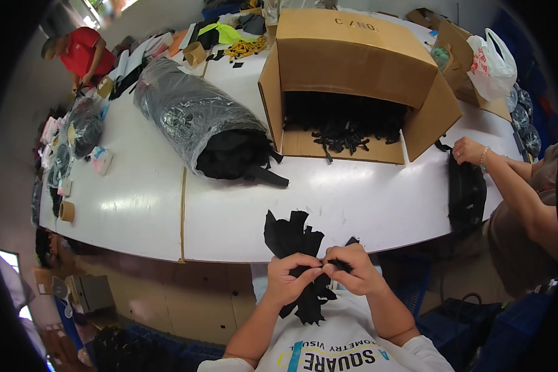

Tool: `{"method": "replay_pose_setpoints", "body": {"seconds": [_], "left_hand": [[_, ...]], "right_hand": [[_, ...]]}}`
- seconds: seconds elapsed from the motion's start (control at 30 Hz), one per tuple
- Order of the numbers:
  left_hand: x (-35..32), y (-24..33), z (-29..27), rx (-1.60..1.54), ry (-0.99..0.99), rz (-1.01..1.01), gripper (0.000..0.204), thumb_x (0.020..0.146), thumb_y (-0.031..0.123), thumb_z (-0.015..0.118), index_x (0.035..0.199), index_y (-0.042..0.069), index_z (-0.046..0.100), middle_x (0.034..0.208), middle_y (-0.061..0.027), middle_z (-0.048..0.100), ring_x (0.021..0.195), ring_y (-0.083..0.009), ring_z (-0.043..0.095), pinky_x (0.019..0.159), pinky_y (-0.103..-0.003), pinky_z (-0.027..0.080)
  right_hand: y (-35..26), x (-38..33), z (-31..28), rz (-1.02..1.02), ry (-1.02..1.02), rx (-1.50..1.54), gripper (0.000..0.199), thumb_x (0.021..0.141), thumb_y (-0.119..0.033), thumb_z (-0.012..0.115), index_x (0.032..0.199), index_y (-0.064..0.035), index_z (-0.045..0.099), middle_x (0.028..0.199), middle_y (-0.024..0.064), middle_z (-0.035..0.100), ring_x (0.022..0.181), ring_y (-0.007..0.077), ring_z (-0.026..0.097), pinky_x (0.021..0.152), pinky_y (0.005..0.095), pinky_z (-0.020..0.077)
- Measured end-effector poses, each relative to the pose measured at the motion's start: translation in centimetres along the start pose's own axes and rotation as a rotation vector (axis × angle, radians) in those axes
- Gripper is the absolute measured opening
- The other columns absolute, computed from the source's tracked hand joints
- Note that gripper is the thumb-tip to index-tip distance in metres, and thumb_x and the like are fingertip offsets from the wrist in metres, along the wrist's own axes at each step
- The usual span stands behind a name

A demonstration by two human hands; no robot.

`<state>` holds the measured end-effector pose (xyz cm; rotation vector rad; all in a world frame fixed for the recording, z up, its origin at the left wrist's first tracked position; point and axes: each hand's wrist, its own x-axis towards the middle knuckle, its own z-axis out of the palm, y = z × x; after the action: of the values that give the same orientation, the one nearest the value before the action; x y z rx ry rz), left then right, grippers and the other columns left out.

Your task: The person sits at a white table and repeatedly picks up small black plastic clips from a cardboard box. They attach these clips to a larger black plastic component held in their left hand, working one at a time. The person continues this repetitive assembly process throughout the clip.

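Observation:
At the near edge of the white table, my left hand (pixel 289 277) is closed around a bunch of black fabric strips (pixel 291 237). The strips fan out above and below its fingers, with ragged ends. Beside it, touching at the fingertips, my right hand (pixel 353 270) pinches a small black piece (pixel 352 242) whose end sticks up past the fingers. Its exact kind is hidden by the fingers. Both hands are held close to my chest, over my white shirt.
A clear plastic bag of black cloth (pixel 198 108) lies on the white table (pixel 242 211). An open cardboard box (pixel 353 62) behind holds many black strips, some spilling out. At right a co-worker's hand (pixel 468 150) touches a black fabric item (pixel 467 192). Another person in red (pixel 90 54) stands far left.

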<state>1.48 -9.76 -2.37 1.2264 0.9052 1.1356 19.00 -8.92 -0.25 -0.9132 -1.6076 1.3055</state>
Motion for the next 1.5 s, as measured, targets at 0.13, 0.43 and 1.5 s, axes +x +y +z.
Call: {"method": "replay_pose_setpoints", "body": {"seconds": [0.13, 0.43, 1.5], "left_hand": [[0.2, 1.0, -0.4, 0.186, -0.123, 0.066, 0.01, 0.075, 0.005, 0.073, 0.079, 0.0, 0.066, 0.075, -0.0066, 0.068, 0.067, -0.0093, 0.063, 0.062, -0.021, 0.049], [-0.3, -0.8, 0.5, 0.248, -0.048, 0.393, 0.013, 0.069, 0.003, 0.077, 0.074, 0.005, 0.064, 0.062, -0.004, 0.058, 0.054, -0.0143, 0.054, 0.052, -0.025, 0.043], [0.2, -1.0, -0.6, 0.251, 0.299, 0.262, 0.008, 0.072, -0.005, 0.07, 0.079, -0.003, 0.066, 0.074, -0.0091, 0.068, 0.069, -0.0135, 0.065, 0.067, -0.023, 0.05]], "right_hand": [[0.2, 0.0, 0.0, -0.032, -0.02, -0.014, 0.01, 0.08, -0.004, 0.058, 0.071, 0.0001, 0.054, 0.051, 0.0052, 0.046, 0.041, 0.0145, 0.04, 0.042, 0.027, 0.0304], [1.7, -1.4, 1.1, 0.175, -0.009, 0.38, 0.018, 0.087, -0.008, 0.055, 0.071, -0.0003, 0.056, 0.051, -0.0025, 0.046, 0.042, 0.0027, 0.038, 0.039, 0.0211, 0.0278], [-0.3, 2.9, 0.6, 0.207, 0.174, -0.272, 0.016, 0.081, -0.011, 0.063, 0.072, 0.0011, 0.057, 0.049, 0.0066, 0.047, 0.044, 0.0105, 0.038, 0.044, 0.0264, 0.0333]]}}
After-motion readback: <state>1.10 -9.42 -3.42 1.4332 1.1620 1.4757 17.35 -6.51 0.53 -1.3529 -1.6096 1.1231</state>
